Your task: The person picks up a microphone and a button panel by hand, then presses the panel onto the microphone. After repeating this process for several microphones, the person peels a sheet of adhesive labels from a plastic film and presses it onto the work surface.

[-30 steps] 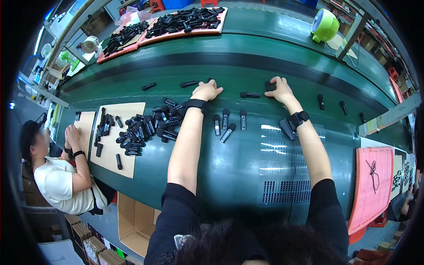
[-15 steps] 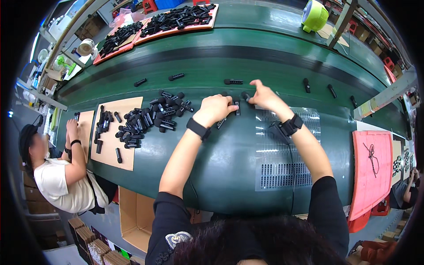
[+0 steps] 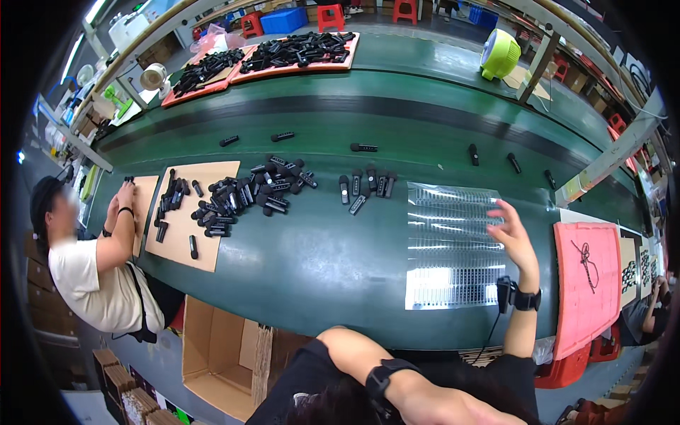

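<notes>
While the right hand (image 3: pixel 517 244) is held over the right edge of the clear sheet (image 3: pixel 422 248), its fingers (image 3: pixel 505 211) are seen parted and curved, thumb apart, nothing visibly gripped; whether the sheet is touched cannot be told. The left hand (image 3: pixel 443 405) is set low across the body, its fingers blurred or cut off at the frame edge, so open or closed cannot be told. Just left of the right fingers, the sheet is laid on the green table (image 3: pixel 304 241), marked with rows of small shapes and streaked with glare. Below those fingers, a wrist strap (image 3: pixel 527 301) is worn, with a black box (image 3: pixel 505 293) and thin cable (image 3: pixel 494 328) beside it. Farther left of them, a small group of black microphones (image 3: pixel 371 179) is bunched; beyond the fingertips, loose microphones (image 3: pixel 473 154) are scattered. Well left, a microphone pile (image 3: pixel 227 202) is heaped partly on cardboard (image 3: pixel 179 244). Right of the fingers, a pink tray (image 3: pixel 588 283) is placed. The sheet could be dragged or creased if its edge were snagged by the cable or pinched unevenly; grouped microphones could be knocked askew by a sweeping forearm
</notes>
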A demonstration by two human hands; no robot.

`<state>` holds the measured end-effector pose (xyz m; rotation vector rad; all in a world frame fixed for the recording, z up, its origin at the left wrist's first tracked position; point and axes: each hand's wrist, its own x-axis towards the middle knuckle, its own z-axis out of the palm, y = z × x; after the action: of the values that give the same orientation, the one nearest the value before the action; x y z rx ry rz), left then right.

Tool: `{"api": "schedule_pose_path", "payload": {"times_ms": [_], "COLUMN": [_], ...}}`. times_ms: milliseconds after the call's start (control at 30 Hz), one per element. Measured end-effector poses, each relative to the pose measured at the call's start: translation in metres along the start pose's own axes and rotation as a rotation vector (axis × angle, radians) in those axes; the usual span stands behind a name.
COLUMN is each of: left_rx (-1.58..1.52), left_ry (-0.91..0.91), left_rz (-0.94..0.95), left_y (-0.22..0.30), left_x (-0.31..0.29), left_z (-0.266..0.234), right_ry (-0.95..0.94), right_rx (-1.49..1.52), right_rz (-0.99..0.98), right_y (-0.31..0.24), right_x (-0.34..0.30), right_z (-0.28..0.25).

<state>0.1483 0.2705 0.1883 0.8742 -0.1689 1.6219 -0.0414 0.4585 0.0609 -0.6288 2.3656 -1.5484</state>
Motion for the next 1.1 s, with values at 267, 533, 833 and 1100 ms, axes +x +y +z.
{"api": "schedule_pose_path", "payload": {"times_ms": [267, 533, 833, 1100], "left_rx": [0.022, 0.933, 2.314, 2.153], "left_ry": [0.325, -0.009, 1.364, 1.456], "left_rz": [-0.518, 0.111, -1.111, -0.746], "left_y": [-0.039, -0.053, -0.05, -0.036], "left_x": [0.03, 0.01, -0.135, -0.158], "left_z": [-0.011, -0.025, -0.112, -0.111], "right_ry": [0.197, 0.269, 0.272, -0.32], "right_rx": [0.056, 0.17, 0.451, 0.326], "right_rz": [0.217, 0.318, 0.483, 0.335], "right_y": [0.06, 0.085, 0.076, 0.051], "right_x": [-0.048, -0.051, -0.038, -0.051], "right_z": [-0.019, -0.03, -0.041, -0.02]}}
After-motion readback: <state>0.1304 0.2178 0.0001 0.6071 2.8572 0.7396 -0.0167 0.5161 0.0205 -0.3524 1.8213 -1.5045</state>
